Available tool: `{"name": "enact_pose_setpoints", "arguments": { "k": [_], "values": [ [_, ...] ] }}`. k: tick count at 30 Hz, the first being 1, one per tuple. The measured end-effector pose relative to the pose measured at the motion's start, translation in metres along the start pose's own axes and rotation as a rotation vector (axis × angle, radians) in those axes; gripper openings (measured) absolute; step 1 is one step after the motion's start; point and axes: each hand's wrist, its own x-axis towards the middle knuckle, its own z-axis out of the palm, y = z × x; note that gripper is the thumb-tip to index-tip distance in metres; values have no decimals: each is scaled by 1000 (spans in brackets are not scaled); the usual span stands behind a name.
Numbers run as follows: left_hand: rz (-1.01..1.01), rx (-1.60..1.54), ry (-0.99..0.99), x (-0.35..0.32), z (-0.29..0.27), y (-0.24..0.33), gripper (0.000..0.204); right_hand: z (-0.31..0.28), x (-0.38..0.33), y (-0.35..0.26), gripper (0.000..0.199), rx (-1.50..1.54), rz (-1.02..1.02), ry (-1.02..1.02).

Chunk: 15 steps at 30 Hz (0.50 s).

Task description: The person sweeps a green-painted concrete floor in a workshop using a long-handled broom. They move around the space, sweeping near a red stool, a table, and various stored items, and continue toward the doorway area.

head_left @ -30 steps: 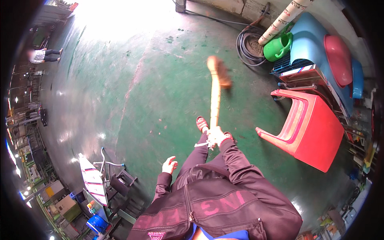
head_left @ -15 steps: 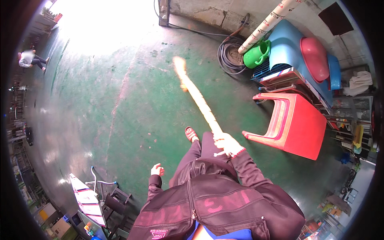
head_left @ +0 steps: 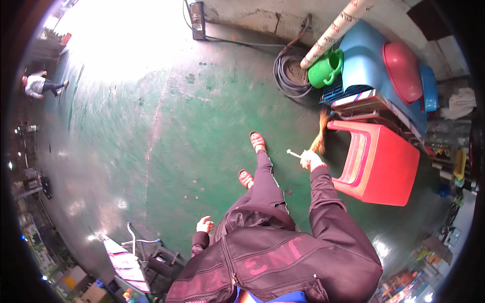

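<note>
My right hand [head_left: 310, 159], on the arm stretched forward and right, is closed around a broom [head_left: 321, 132]. Its tan, brushy end points away from me, beside the legs of a red plastic stool [head_left: 386, 166]. A thin pale end of the broom sticks out on the left side of my fist. I cannot tell whether the bristles touch the stool or the floor. Low at my left side hangs my left hand [head_left: 204, 224], empty, its fingers loosely bent and a little apart.
Behind the stool are a green watering can [head_left: 323, 69], a blue plastic tub [head_left: 361, 55], a red basin [head_left: 401, 73] and a coiled hose [head_left: 290, 76]. A wrapped roll [head_left: 336, 33] leans there. A striped board [head_left: 126, 265] stands lower left; a person [head_left: 43, 86] is far left.
My right hand has moved right and forward, swinging the broom from the middle of the floor over to the stool. My feet have stepped, and the far person has shifted.
</note>
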Motion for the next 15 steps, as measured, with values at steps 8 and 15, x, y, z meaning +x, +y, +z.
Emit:
{"name": "enact_pose_setpoints", "arguments": {
  "k": [8,15],
  "values": [
    [-95,-66,-4,29,-9,67,33,-35,-136,-65,13,2068,621,351],
    [242,46,-102,40,61,197,33,-86,-115,-66,20,2141,866,366]
  ]
}}
